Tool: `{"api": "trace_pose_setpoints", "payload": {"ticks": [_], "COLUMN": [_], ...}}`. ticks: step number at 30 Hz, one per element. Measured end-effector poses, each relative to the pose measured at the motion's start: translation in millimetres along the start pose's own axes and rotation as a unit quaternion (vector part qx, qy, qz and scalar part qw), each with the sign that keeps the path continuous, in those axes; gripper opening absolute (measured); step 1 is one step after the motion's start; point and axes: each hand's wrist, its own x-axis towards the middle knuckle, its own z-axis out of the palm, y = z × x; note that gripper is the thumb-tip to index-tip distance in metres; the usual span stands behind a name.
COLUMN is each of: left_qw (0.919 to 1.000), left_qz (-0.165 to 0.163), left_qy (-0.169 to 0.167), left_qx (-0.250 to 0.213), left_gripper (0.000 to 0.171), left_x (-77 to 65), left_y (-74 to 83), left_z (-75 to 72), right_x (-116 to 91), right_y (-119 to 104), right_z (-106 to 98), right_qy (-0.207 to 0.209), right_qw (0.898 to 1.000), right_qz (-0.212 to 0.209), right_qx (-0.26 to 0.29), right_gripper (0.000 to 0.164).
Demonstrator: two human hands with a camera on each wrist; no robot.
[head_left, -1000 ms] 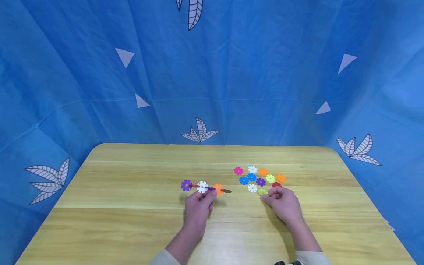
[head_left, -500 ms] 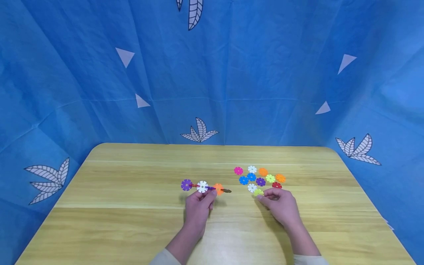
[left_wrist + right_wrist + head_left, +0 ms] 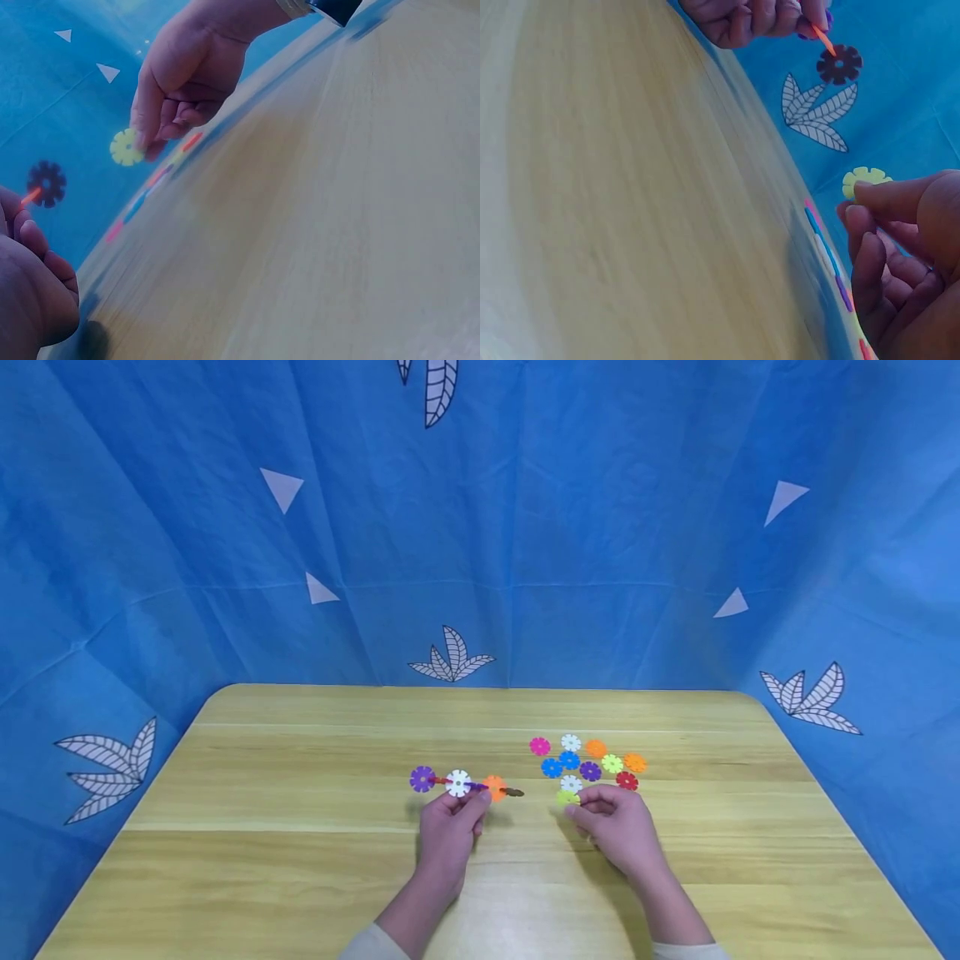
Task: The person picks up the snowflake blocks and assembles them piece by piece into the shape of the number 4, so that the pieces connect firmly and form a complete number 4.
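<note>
My left hand pinches a chain of notched plastic snowflake discs at its orange disc. Along the chain, a purple disc is at the left end and a white disc stands upright nearer the fingers, with red and purple discs seen edge-on between them. A brown disc forms the right end. Between thumb and index finger my right hand holds a yellow-green disc, raised above the table to the right of the chain.
Several loose discs lie at the right middle of the wooden table, among them a pink disc, a blue disc, a red disc and an orange disc. A blue curtain hangs behind the table.
My right hand has moved left with the yellow-green disc, away from the red disc and towards the chain. The left hand and the chain stay in place.
</note>
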Motion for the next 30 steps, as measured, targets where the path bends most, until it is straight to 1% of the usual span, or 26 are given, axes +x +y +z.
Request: {"api": "trace_pose_setpoints", "payload": {"ticks": [6,10,20,30], "left_qw": [0.9999,0.9999,1.0000,0.9999], "left_qz": [-0.008,-0.007,0.003,-0.001], "left_qy": [0.008,0.010,0.000,0.003], "left_qx": [0.005,0.003,0.006,0.012], "left_gripper": [0.016,0.016,0.019,0.018], "left_x": [-0.1,0.3,0.4,0.0], "left_y": [0.3,-0.2,-1.9,-2.5], "left_z": [0.4,0.4,-0.9,-1.5], "right_x": [-3,-5,-10,-12], "right_y": [-4,-5,-13,-17], "right_z": [7,12,23,31], "right_qy": [0.004,0.002,-0.006,-0.012], "right_qw": [1.000,0.999,0.999,0.997], "right_qz": [-0.008,-0.009,-0.007,-0.003], "right_qx": [0.024,0.037,0.052,0.076], "right_gripper": [0.020,0.023,0.022,0.021]}}
